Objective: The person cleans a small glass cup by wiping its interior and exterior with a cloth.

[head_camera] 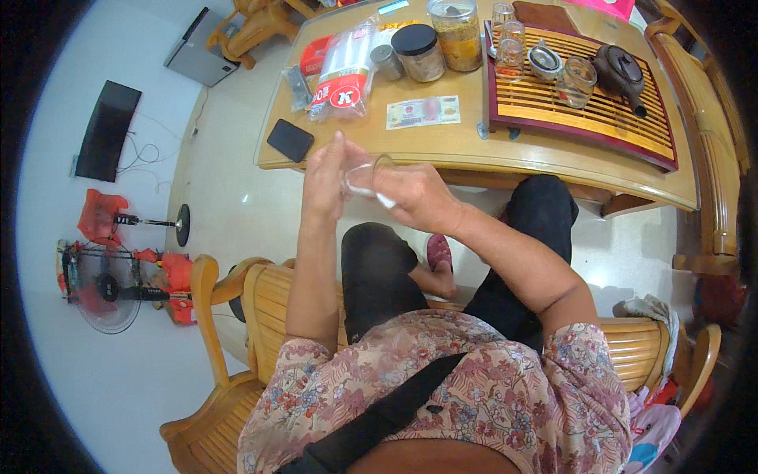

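In front of my knees, near the table's edge, my left hand (324, 178) is wrapped around a clear drinking glass (358, 176) that lies tilted on its side. Its mouth faces my right hand (419, 195), whose fingers reach into it. A piece of white tissue or cloth (386, 201) pokes out below those fingers, and more white shows through the glass. My palm and fingers partly hide the glass. Beyond the hands, a black smartphone (290, 140) and a banknote (423, 112) lie flat on the wooden table (379, 142).
A slatted tea tray (533, 121) carries a dark teapot (619, 71), a strainer (545, 61), a glass pitcher (576, 83) and several small glasses (510, 56). Left of it stand two lidded jars (418, 53), a grey canister (386, 62) and a plastic-wrapped package of cups (345, 71).
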Demonstrator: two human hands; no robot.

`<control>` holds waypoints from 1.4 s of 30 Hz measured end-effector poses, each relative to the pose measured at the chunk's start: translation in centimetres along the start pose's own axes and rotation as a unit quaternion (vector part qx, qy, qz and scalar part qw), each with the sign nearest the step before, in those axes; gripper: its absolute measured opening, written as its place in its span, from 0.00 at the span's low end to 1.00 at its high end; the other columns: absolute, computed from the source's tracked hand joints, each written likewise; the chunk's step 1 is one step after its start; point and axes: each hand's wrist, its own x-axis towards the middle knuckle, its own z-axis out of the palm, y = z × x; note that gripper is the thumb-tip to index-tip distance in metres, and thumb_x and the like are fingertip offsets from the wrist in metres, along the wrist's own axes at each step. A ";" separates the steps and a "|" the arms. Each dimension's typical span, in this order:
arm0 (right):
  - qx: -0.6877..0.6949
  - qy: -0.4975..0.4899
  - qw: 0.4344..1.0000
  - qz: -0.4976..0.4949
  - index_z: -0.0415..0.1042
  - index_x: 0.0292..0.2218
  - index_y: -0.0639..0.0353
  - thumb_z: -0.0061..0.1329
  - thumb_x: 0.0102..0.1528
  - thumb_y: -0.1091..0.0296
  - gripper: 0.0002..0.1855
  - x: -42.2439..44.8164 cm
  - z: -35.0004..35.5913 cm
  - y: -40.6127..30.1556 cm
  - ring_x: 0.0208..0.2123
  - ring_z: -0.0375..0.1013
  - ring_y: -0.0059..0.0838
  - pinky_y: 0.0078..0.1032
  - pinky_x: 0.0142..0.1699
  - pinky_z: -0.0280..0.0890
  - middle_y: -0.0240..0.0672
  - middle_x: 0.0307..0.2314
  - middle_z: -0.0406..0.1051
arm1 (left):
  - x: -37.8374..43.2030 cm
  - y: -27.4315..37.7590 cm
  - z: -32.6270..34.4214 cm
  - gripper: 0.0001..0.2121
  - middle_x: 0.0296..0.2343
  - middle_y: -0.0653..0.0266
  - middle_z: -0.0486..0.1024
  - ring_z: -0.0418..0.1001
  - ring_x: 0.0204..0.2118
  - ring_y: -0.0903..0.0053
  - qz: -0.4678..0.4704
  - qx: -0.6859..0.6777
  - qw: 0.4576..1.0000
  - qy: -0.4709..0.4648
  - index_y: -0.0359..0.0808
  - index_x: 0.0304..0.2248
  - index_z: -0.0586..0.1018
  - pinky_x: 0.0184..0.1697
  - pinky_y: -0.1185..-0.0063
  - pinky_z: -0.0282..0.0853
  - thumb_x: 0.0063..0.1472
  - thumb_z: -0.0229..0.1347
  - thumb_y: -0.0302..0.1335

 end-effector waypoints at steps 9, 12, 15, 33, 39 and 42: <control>0.591 0.015 0.741 0.319 0.64 0.46 0.60 0.48 0.51 0.72 0.20 0.3 -1.4 -1.6 0.18 0.71 0.20 0.14 0.21 0.66 0.33 0.25 0.70 | -1.1 -2.3 1.9 0.15 0.25 0.63 0.72 0.70 0.27 0.77 0.380 0.286 0.866 0.153 0.28 0.30 0.72 0.31 0.78 0.64 0.61 0.43 0.34; 0.399 0.029 0.898 0.182 0.65 0.46 0.55 0.51 0.47 0.73 0.23 0.4 -0.8 -0.4 0.24 0.73 0.27 0.21 0.26 0.67 0.36 0.28 0.71 | -0.6 -1.7 1.5 0.16 0.18 0.65 0.70 0.68 0.22 0.81 0.185 0.130 0.962 0.151 0.28 0.27 0.72 0.26 0.81 0.63 0.62 0.42 0.35; 0.135 0.022 0.990 0.026 0.67 0.43 0.53 0.54 0.42 0.71 0.24 0.2 -1.4 0.6 0.32 0.72 0.36 0.30 0.34 0.67 0.39 0.32 0.71 | -0.4 -0.6 1.1 0.17 0.17 0.68 0.69 0.65 0.17 0.85 0.066 0.004 0.994 0.082 0.31 0.25 0.72 0.19 0.85 0.59 0.62 0.42 0.36; 0.475 0.016 0.813 0.336 0.70 0.35 0.63 0.54 0.46 0.72 0.13 0.5 -3.2 0.0 0.18 0.68 0.15 0.13 0.22 0.63 0.30 0.21 0.70 | -0.7 -1.5 1.0 0.29 0.27 0.66 0.70 0.68 0.32 0.81 0.178 0.187 0.963 -0.072 0.33 0.42 0.69 0.36 0.81 0.64 0.43 0.64 0.41; 0.484 0.247 0.762 0.352 0.71 0.32 0.64 0.53 0.47 0.72 0.09 1.1 -5.1 2.4 0.19 0.69 0.15 0.14 0.22 0.63 0.31 0.21 0.71 | -0.4 -1.9 1.2 0.22 0.27 0.68 0.69 0.68 0.27 0.84 0.094 -0.050 0.992 -0.061 0.34 0.42 0.69 0.27 0.86 0.65 0.53 0.54 0.43; 0.368 0.254 0.846 0.289 0.71 0.34 0.62 0.52 0.45 0.73 0.11 0.7 -4.1 2.2 0.29 0.71 0.22 0.19 0.33 0.65 0.36 0.28 0.72 | -0.3 -2.5 1.5 0.22 0.26 0.67 0.70 0.68 0.23 0.84 0.050 -0.202 0.978 -0.030 0.37 0.41 0.68 0.21 0.87 0.63 0.59 0.43 0.48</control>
